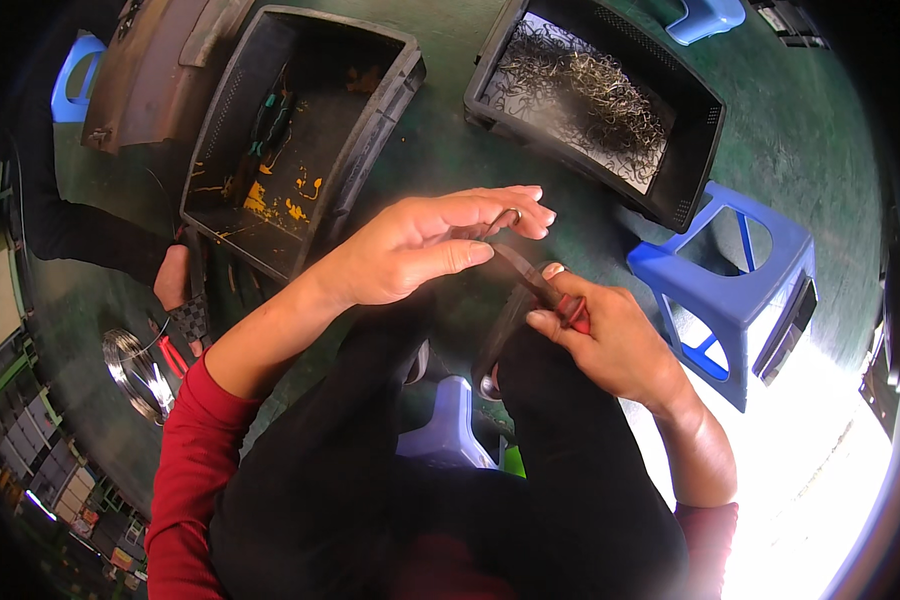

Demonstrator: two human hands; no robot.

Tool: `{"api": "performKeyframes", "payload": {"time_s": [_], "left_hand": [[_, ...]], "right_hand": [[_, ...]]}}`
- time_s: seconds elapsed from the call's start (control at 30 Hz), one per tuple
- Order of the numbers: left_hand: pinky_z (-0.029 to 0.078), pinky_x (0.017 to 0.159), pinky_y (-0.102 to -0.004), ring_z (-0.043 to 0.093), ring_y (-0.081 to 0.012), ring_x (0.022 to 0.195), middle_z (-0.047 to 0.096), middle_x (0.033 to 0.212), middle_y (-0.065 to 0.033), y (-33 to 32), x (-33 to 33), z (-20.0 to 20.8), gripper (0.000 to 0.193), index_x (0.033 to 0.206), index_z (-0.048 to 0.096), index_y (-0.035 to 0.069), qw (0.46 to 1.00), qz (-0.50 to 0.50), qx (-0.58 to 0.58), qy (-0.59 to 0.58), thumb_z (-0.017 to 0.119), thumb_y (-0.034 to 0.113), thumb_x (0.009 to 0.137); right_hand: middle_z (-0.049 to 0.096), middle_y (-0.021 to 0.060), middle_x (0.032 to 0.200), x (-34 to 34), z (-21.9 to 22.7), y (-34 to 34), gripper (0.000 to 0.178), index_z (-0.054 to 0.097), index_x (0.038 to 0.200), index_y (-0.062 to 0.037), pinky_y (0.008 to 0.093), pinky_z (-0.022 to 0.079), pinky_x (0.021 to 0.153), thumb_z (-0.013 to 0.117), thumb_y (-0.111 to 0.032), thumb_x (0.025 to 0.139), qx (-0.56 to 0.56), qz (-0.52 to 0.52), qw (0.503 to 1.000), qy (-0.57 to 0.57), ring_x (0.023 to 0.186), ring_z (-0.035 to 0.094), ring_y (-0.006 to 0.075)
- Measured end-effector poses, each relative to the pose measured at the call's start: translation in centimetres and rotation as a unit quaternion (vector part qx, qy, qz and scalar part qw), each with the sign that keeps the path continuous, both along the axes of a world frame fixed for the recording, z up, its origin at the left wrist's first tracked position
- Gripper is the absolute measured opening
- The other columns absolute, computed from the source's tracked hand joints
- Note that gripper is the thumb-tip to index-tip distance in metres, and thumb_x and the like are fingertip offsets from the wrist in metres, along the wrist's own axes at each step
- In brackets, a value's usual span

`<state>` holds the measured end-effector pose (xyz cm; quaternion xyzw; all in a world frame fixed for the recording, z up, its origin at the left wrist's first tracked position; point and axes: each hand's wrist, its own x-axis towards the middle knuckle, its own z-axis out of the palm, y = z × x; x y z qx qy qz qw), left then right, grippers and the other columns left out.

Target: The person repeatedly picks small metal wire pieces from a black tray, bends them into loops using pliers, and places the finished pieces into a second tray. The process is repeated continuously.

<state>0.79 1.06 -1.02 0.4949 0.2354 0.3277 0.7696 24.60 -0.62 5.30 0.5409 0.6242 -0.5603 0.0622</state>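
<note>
My left hand is raised in front of my knees. Its thumb and fingers close round a small curved piece of metal wire, mostly hidden by the fingers. My right hand grips a pair of pliers with red handles. The pliers' dark jaws point up and left, close to the wire piece and the tip of my left thumb. Whether the jaws touch the wire is too small to tell.
A black crate with yellow stains stands ahead left. Another black crate at the far right holds many bent wire pieces. A blue stool stands right. At left are a co-worker's hand, red-handled pliers and a wire coil.
</note>
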Motion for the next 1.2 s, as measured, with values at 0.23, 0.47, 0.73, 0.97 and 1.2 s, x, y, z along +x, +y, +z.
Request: {"api": "performKeyframes", "payload": {"time_s": [0.23,0.47,0.73,0.97,1.2], "left_hand": [[0.034,0.111,-0.039,0.046,-0.0243,0.133,0.04,0.151,-0.0148,0.1,0.0,0.1,0.046,0.138,0.048,-0.002,1.0,-0.003,-0.021,0.023,0.049,-0.002,0.092],[0.046,0.1,-0.0333,0.054,-0.0273,0.126,0.058,0.133,-0.0105,1.5,-0.8,0.3,0.043,0.131,0.058,0.004,0.926,0.116,0.266,0.242,0.057,-0.003,0.089],[0.053,0.081,-0.03,0.067,-0.0197,0.097,0.071,0.099,-0.0077,1.5,0.2,0.2,0.019,0.099,0.071,0.003,0.913,0.16,0.273,0.259,0.065,-0.006,0.084],[0.051,0.066,-0.0244,0.066,-0.0114,0.074,0.071,0.086,-0.0055,0.8,0.6,0.2,0.009,0.097,0.069,0.001,0.895,0.2,0.275,0.291,0.064,0.002,0.089],[0.052,0.069,-0.0229,0.066,-0.0091,0.074,0.07,0.088,-0.0043,0.8,0.1,0.6,0.018,0.108,0.069,0.001,0.95,0.177,-0.026,0.258,0.062,0.01,0.095]], "right_hand": [[0.06,0.0091,0.077,0.6,-0.8,0.4,0.029,0.062,0.098,-0.0008,0.0349,0.045,0.067,0.063,-0.029,0.094,-0.099,0.004,0.994,0.034,0.073,0.057,0.0205],[0.064,0.004,0.081,1.8,-2.4,0.7,0.035,0.063,0.1,-0.0012,0.0279,0.05,0.071,0.059,-0.036,0.097,-0.331,-0.061,0.922,0.192,0.075,0.062,0.0106],[0.067,0.0108,0.099,2.0,-2.1,0.9,0.043,0.056,0.12,0.0038,0.031,0.05,0.083,0.062,-0.032,0.097,-0.35,-0.085,0.901,0.243,0.094,0.064,0.0183],[0.066,0.0103,0.109,2.3,-1.8,1.2,0.045,0.051,0.13,0.0004,0.0276,0.05,0.075,0.059,-0.031,0.098,-0.369,-0.103,0.893,0.236,0.09,0.063,0.014],[0.066,0.0076,0.114,2.0,-1.6,0.5,0.046,0.051,0.132,-0.0017,0.0285,0.049,0.083,0.059,-0.031,0.098,-0.326,-0.104,0.916,0.211,0.101,0.06,0.0134]]}}
